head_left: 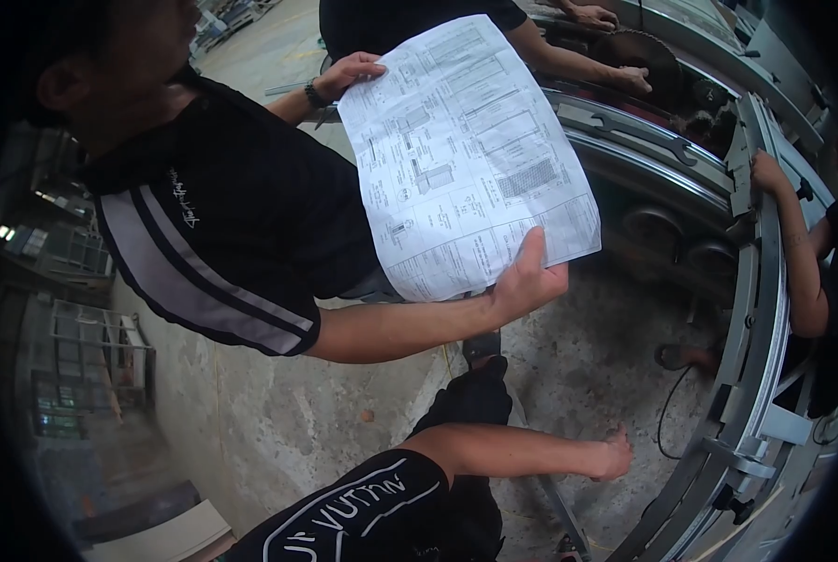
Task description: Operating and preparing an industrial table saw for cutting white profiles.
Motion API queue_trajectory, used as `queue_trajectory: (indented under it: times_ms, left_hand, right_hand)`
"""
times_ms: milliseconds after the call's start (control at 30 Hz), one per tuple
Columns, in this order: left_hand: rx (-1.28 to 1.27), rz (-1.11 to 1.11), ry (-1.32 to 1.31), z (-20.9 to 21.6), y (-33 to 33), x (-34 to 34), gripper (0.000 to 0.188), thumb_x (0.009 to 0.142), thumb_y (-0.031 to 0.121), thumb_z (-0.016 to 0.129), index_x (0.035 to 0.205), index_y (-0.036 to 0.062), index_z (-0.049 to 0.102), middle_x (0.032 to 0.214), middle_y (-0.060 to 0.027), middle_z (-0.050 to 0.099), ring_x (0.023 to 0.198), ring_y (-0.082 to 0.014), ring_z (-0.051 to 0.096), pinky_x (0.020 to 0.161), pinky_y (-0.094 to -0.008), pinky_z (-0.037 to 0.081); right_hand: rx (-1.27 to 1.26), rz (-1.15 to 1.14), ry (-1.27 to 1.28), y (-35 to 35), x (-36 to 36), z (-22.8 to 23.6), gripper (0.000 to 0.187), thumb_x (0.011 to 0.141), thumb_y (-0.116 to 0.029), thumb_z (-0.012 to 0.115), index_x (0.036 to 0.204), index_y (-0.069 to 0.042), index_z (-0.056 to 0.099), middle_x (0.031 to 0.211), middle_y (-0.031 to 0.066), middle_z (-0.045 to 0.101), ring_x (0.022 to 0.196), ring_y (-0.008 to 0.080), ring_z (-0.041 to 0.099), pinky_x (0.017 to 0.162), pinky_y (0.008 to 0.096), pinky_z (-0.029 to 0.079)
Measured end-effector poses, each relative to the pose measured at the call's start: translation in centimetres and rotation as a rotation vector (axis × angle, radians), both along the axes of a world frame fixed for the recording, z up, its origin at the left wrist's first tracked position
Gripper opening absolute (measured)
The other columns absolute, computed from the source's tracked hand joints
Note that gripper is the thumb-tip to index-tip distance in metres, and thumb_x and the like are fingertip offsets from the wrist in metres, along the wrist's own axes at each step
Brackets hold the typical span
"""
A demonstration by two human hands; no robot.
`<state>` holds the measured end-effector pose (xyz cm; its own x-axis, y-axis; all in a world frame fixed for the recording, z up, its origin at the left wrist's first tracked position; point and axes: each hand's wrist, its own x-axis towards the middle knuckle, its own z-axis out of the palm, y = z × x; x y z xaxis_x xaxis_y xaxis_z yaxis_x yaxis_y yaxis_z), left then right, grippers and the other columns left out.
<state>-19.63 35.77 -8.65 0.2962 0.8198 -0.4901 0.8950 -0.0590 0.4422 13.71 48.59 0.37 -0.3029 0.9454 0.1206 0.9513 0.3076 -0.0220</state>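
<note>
The person's left hand (614, 455) hangs over the concrete floor (569, 375), its forearm laid out toward 3 o'clock. It touches nothing that can be seen; most of its fingers are turned away, so I cannot tell whether they are spread or curled. The right hand is out of the picture, so the left is the nearer of the 2 to everything here.

The nearest large thing is the long metal rail (747, 393), apart from the left hand, on its 3 o'clock side. Its long axis runs from about 1 o'clock down to 7, across the line of the forearm, and looks bowed near the rim. A clamp-like bracket (735, 457) sits on it straight out at 3 o'clock, and a black cable (661, 429) lies between, toward 2.

At 11 o'clock, well apart, is the printed sheet (475, 169), its long axis running 11 to 5, pinched at opposite edges by a co-worker's 2 hands. Another person's hand (767, 173) rests by the rail's far end, at 1 o'clock
</note>
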Motion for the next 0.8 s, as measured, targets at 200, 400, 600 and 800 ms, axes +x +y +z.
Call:
queue_trajectory:
  times_ms: [200,400,600,800]
  left_hand:
    - [0.011,0.027,0.011,-1.4,-0.7,0.1,0.041,0.068,0.025,0.058,0.105,0.0083,0.058,0.12,-0.0161,0.046,0.111,-0.0341,0.041,0.09,-0.0626,0.024]
    - [0.033,-0.009,-0.02,0.1,0.2,0.3,0.041,0.068,0.026,0.058,0.104,0.0087,0.058,0.119,-0.0165,0.046,0.111,-0.0345,0.042,0.091,-0.0622,0.024]
    - [-0.002,0.029,0.019,-0.7,-0.5,0.3,0.04,0.068,0.026,0.058,0.104,0.0095,0.059,0.12,-0.0162,0.046,0.111,-0.0344,0.041,0.091,-0.0618,0.023]
    - [0.041,0.004,0.004,0.1,0.0,0.7,0.038,0.069,0.025,0.056,0.104,0.0106,0.059,0.119,-0.0158,0.046,0.111,-0.034,0.041,0.092,-0.0609,0.023]
  right_hand:
    - [0.292,0.15,-0.281,4.2,4.6,-5.0,0.048,0.082,-0.041,0.052,0.108,-0.001,0.047,0.1,0.0184,0.052,0.091,0.0308,0.05,0.08,0.0386,0.041]
    - [1.817,0.579,-1.724,13.1,22.9,-12.0,0.055,0.082,-0.048,0.046,0.126,-0.016,0.039,0.123,0.0083,0.044,0.108,0.0242,0.044,0.091,0.0366,0.037]
    - [1.766,0.425,-1.752,12.1,20.1,-14.6,0.06,0.08,-0.056,0.041,0.131,-0.027,0.031,0.133,0.0136,0.032,0.111,0.0332,0.041,0.091,0.0473,0.034]
    - [1.801,0.453,-1.861,11.1,20.7,-11.2,0.059,0.081,-0.054,0.041,0.13,-0.023,0.033,0.13,0.0151,0.035,0.11,0.0307,0.042,0.09,0.0453,0.036]
